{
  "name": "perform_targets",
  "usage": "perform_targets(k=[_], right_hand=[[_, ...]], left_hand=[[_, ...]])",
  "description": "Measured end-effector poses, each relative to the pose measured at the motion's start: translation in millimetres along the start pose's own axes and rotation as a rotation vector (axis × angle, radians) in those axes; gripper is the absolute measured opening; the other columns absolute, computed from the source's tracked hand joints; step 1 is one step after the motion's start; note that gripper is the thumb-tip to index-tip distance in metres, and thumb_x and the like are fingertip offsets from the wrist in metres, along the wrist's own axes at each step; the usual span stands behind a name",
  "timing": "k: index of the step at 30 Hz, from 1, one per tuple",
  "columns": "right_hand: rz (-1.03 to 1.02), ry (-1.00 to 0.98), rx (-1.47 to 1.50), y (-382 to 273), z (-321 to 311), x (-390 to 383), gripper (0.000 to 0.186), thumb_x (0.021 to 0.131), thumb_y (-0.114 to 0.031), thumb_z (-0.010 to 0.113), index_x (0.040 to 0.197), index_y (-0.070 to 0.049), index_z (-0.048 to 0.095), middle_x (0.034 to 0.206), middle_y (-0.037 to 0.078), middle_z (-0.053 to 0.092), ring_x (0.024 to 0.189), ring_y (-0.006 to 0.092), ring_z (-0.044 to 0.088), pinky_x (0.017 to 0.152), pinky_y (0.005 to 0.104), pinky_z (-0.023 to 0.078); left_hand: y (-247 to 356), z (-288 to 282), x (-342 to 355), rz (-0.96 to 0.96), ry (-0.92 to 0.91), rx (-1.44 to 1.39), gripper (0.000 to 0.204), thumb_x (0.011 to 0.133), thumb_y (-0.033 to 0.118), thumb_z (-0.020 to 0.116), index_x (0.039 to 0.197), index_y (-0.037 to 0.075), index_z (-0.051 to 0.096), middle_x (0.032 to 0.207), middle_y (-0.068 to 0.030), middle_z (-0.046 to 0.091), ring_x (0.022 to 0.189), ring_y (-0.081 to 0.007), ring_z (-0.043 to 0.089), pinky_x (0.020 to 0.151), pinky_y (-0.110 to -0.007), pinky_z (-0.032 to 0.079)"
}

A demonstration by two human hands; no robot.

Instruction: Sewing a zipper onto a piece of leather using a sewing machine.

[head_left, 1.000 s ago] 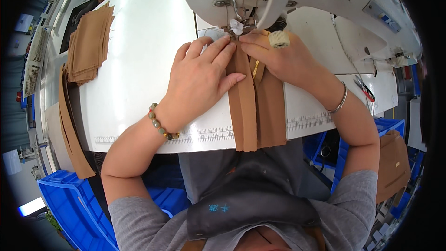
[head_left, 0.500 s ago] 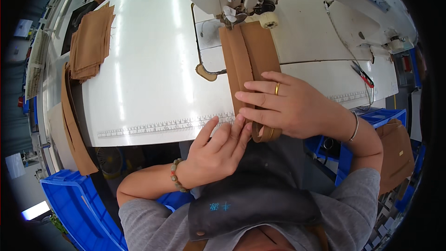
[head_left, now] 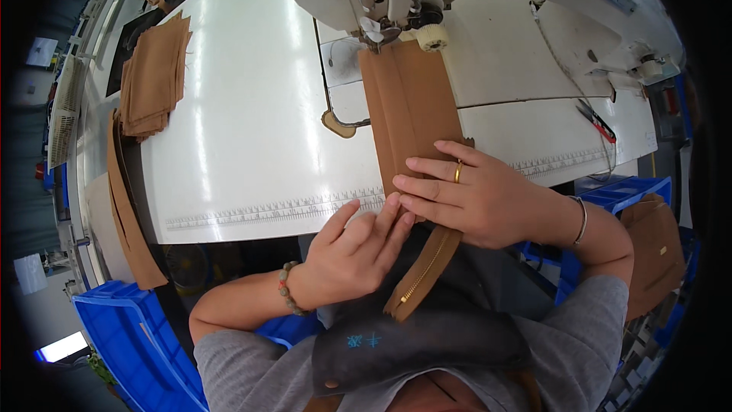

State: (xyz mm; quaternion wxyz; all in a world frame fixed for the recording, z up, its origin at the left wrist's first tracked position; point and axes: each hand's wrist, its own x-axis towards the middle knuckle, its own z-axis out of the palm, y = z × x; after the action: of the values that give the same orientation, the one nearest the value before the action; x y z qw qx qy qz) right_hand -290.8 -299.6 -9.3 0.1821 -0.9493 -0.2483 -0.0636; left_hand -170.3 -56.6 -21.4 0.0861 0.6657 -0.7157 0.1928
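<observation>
A brown fabric piece lies flat on the white sewing table, its far end under the needle area of the sewing machine. Across its near right part my right hand rests flat, fingers stretched out to the left. My left hand pinches the near left corner of the fabric at the table's front edge, thumb and fingers close together. From under my right hand a brown zipper with brass teeth hangs over the edge onto my dark apron.
A stack of brown fabric pieces lies at the far left, with long brown strips nearer. Red-handled thread snips lie at the right. Blue crates stand below on both sides; a brown bag is at the right.
The fabric's fold has flattened out, so it lies wider. The zipper end, looped under my right hand before, now hangs down over the apron. My right hand has shifted slightly nearer.
</observation>
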Motion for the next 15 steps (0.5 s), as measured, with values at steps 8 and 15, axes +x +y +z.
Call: perform_targets(k=[8, 15], right_hand=[[-0.107, 0.018, -0.105, -8, 8, -5, 0.046, 0.086, -0.023, 0.063, 0.121, 0.006, 0.072, 0.136, 0.025, 0.067, 0.133, 0.0362, 0.061, 0.114, 0.0567, 0.044], [-0.070, -0.037, -0.082, -1, -34, 15, 0.026, 0.084, -0.021, 0.065, 0.099, 0.000, 0.072, 0.100, 0.014, 0.067, 0.088, 0.0247, 0.069, 0.070, 0.0382, 0.055]], left_hand=[[-78, 13, 45, -0.287, 0.006, -0.330, 0.042, 0.081, 0.018, 0.086, 0.120, 0.005, 0.075, 0.116, -0.0074, 0.075, 0.099, -0.0281, 0.067, 0.086, -0.038, 0.058], [-99, 37, 67, -0.248, -0.089, -0.185, 0.052, 0.079, 0.038, 0.083, 0.122, 0.009, 0.077, 0.124, -0.0020, 0.075, 0.107, -0.0235, 0.067, 0.093, -0.037, 0.055]])
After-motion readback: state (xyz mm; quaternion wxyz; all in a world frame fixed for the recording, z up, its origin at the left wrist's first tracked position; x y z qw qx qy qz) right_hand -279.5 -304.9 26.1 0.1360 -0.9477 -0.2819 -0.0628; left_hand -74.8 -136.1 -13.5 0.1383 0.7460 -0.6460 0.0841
